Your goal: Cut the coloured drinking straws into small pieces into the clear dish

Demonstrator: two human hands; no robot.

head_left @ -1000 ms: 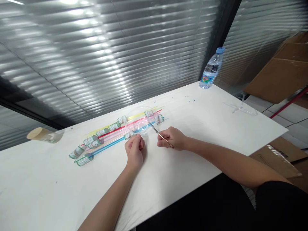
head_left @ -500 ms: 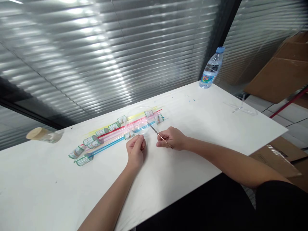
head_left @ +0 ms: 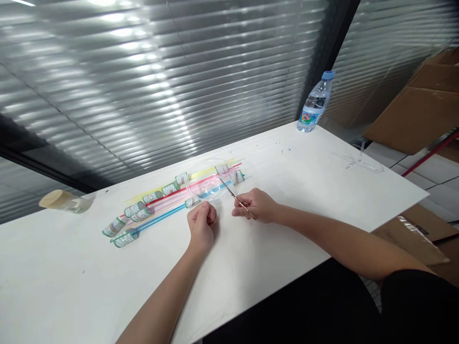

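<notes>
My right hand (head_left: 256,206) is closed round a pair of slim scissors (head_left: 229,189) with copper-coloured handles. Their dark blades point up and left, over a clear round plastic piece (head_left: 188,184) that is hard to make out. My left hand (head_left: 202,220) rests on the table as a loose fist, thumb on top; whatever may be in it is hidden. Just beyond both hands lie several straws or thin sticks in blue (head_left: 159,218), red (head_left: 168,197), pink and yellow. Several short patterned tubes with green edges (head_left: 125,238) lie on and around them.
A clear jar with a tan lid (head_left: 57,198) stands at the left. On the far right corner are a water bottle (head_left: 312,112) and a clear plastic stand (head_left: 358,160). Small blue scraps (head_left: 289,149) dot the white table (head_left: 315,181). Cardboard boxes (head_left: 416,114) stand beyond it.
Almost nothing differs. My right hand and the scissors have shifted very slightly, and my left fist has barely moved.
</notes>
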